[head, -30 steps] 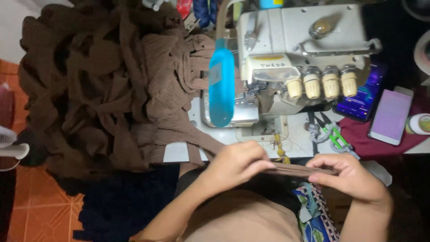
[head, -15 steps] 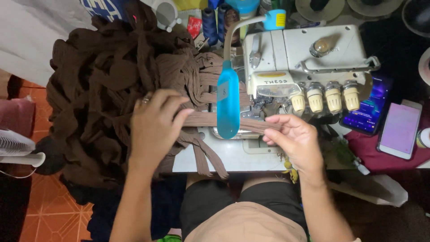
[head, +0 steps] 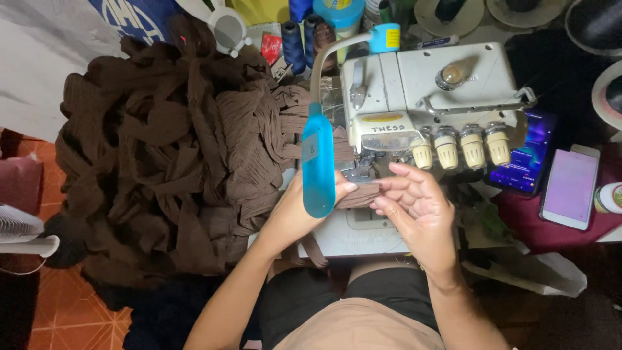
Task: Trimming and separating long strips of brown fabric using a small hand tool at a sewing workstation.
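Observation:
My left hand [head: 295, 210] and my right hand [head: 414, 207] both pinch a narrow brown fabric strip [head: 363, 193] just in front of the presser foot of a white overlock sewing machine [head: 427, 97]. A blue lamp head [head: 318, 165] on a curved neck hangs over my left hand and hides part of it. My right hand lies palm-up with curled fingers on the strip's right end. A large heap of brown fabric strips [head: 168, 155] fills the table to the left of the machine.
Two phones [head: 570, 188] lie right of the machine on a dark red cloth. Thread spools [head: 295, 32] and tape rolls stand behind the machine. A white fan [head: 19, 230] sits at the left edge above an orange tiled floor.
My left hand has left the heap and come right to the presser foot. Both hands now meet on the strip at the machine. The view has shifted slightly.

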